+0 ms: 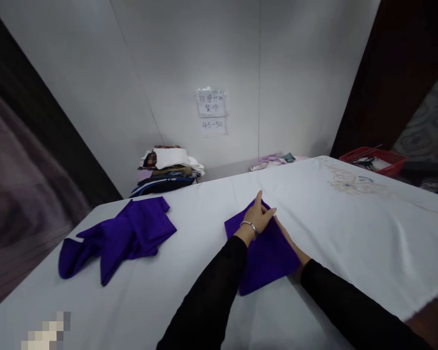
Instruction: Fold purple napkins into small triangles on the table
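A folded purple napkin (268, 260) lies on the white-covered table in front of me, one corner towards the far side. My left hand (257, 216), a silver bracelet at its wrist, rests on the napkin's upper part, thumb and index finger spread apart. Along the napkin's right edge is my right hand (286, 239), holding that side slightly raised. Cloth and the left hand cover most of its fingers. Further left, a second purple cloth (131, 231) lies crumpled, its loose ends hanging towards the table's left side.
The table (200, 233) has a white cloth with beige embroidery at right. Against the wall are a stack of folded fabrics (170, 170) and a smaller pile (272, 161). A red basket (390, 167) stands far right. Handwritten paper signs (212, 112) hang on the wall.
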Motion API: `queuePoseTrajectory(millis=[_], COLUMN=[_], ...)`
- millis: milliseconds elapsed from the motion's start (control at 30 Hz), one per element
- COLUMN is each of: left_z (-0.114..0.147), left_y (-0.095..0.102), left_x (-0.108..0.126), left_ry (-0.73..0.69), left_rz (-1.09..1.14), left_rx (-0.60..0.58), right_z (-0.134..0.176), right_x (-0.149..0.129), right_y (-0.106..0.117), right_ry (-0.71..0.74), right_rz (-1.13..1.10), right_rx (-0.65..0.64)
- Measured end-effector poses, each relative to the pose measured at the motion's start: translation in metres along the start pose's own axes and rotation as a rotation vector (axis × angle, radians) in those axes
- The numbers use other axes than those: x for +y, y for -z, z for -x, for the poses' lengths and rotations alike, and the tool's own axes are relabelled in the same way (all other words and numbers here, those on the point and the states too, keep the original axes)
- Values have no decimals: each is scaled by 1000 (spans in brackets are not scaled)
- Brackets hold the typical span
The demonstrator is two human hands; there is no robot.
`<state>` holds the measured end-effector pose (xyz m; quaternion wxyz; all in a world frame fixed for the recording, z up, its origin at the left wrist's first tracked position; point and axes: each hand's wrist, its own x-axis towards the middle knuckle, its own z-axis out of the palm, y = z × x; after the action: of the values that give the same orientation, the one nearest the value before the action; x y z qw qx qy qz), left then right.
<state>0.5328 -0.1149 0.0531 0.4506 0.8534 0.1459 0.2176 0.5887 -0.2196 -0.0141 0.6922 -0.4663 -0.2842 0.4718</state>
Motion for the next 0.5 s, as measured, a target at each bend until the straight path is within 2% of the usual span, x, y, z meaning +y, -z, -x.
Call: queuePoseTrajectory(millis=[100,267,400,500], left_z=[10,60,96,106], left_y=[-15,5,15,9], left_x=[-17,-61,-77,-79], left_ry=[-27,36,4,-28], left_rz=[17,-181,-351,-454], left_rx=[13,183,157,89], right_z=[6,19,12,6], right_x=[-7,-18,-25,-28], right_y=[16,11,12,19], right_ry=[-49,-205,-260,-297], right_rz=[-7,-86,-198,-256], right_rx=[16,-40,-2,26])
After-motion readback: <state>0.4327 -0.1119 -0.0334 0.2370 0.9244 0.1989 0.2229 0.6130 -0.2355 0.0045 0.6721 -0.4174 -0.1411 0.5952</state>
